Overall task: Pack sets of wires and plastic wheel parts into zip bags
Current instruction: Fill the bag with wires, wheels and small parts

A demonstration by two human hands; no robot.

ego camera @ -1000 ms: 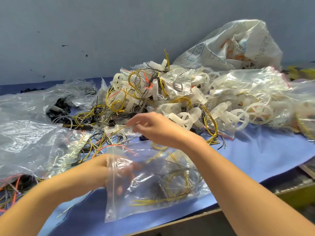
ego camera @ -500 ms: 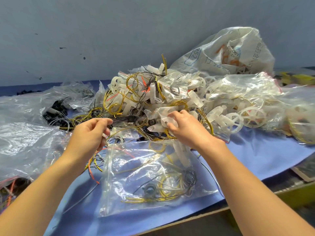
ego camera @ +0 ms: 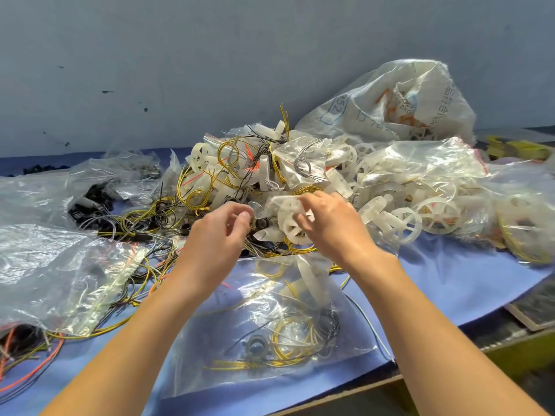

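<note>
1. The right hand point(ego camera: 327, 226) is clasped round a white spoked plastic wheel part point(ego camera: 289, 223); a fresh set is judged begun.
2. The left hand point(ego camera: 220, 235), previously over the loose yellow and black wires point(ego camera: 144, 217), has been brought just left of the right fingertips. Its fingers are curled; whether anything is pinched cannot be told.
3. The filled clear zip bag point(ego camera: 270, 325) lies released, nearer than both sets of fingers.

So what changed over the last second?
Both hands left the zip bag. The left hand let go and moved up to the near edge of the pile, fingers curled; whether it holds anything is unclear. The right hand reached forward and took hold of a white wheel part. The bag lies on the blue table. Pile and sack stayed put.
</note>
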